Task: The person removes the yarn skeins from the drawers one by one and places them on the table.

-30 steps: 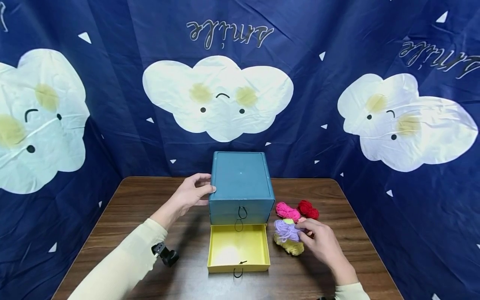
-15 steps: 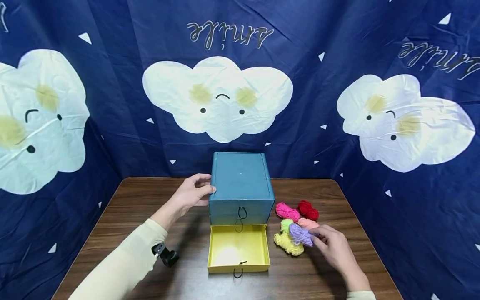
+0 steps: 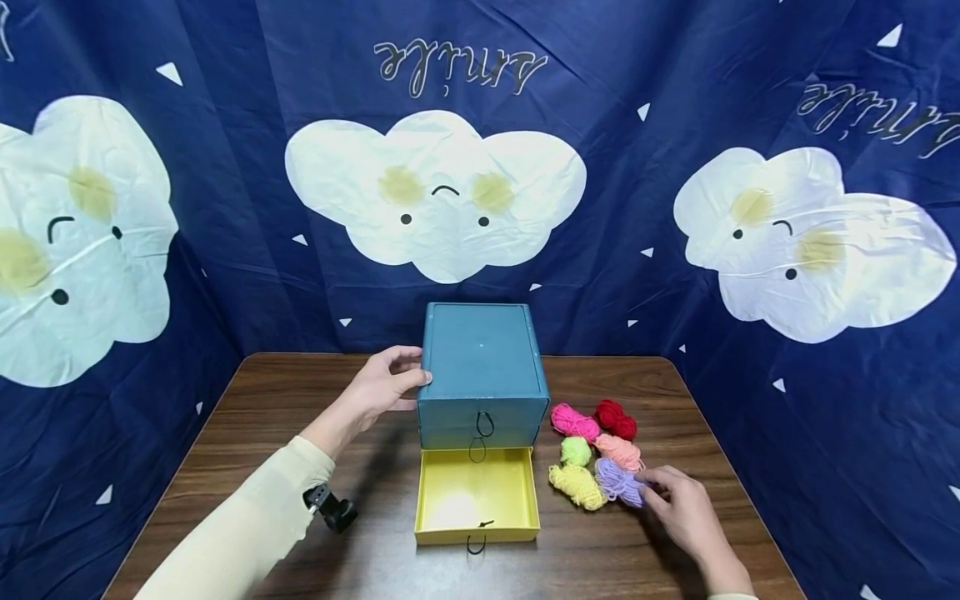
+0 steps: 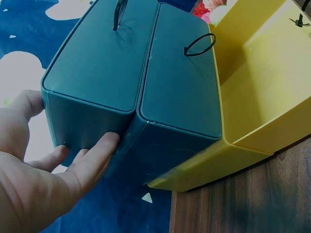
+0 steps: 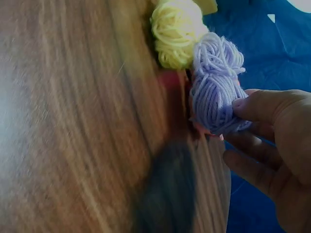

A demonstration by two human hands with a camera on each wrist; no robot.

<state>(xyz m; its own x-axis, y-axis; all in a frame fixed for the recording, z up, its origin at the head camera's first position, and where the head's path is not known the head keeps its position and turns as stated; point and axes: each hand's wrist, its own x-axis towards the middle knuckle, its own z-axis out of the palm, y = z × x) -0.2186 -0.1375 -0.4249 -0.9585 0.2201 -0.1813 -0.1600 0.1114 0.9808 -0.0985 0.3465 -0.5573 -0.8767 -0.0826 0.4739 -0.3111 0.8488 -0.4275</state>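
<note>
At the right of the table, my right hand (image 3: pixel 686 510) pinches one end of a purple yarn skein (image 3: pixel 618 482). The right wrist view shows the thumb (image 5: pixel 245 108) lying on the strands, with the other fingers partly hidden behind. Touching or close beside the skein are a yellow yarn skein (image 3: pixel 576 487) and a salmon one (image 3: pixel 619 451). My left hand (image 3: pixel 380 385) rests against the left side of a blue-green drawer box (image 3: pixel 483 354), its fingers extended and spread in the left wrist view. Below, a yellow drawer (image 3: pixel 477 537) stands pulled out, with nothing inside.
Green (image 3: pixel 575 451), pink (image 3: pixel 574 422) and red yarn skeins (image 3: pixel 617 419) lie behind, right of the box. Black loops hang on the drawer fronts, one on the yellow drawer (image 4: pixel 299 22). A blue cloud-printed curtain (image 3: pixel 630 192) surrounds the wooden table (image 3: pixel 300 467).
My right hand has drawn the purple skein rightward and toward me, off the yellow and green skeins, uncovering them and the salmon one. The left hand and the box stay put.
</note>
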